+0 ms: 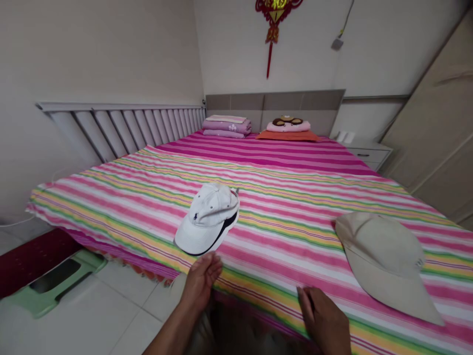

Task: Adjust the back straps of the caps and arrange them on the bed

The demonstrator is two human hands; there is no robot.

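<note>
A white baseball cap (213,204) with a small dark logo and a dark underside to its brim rests on the striped bedspread (281,246), left of centre. My left hand (201,281) is just below its brim, fingers curled in and nothing visible in them. Whether the fingertips touch the brim I cannot tell. At the right lies a beige baseball cap (386,251), its brim toward the lower right. My right hand (325,318) is at the bed's near edge, left of the beige cap and apart from it. Its fingers are loosely curled, with nothing visible in them.
Folded purple bedding (227,127) and a pink stack (288,126) sit by the headboard (244,102). A white railing (129,125) runs along the left side. A green plastic stool (62,281) stands on the tiled floor. A nightstand (369,153) is at the far right.
</note>
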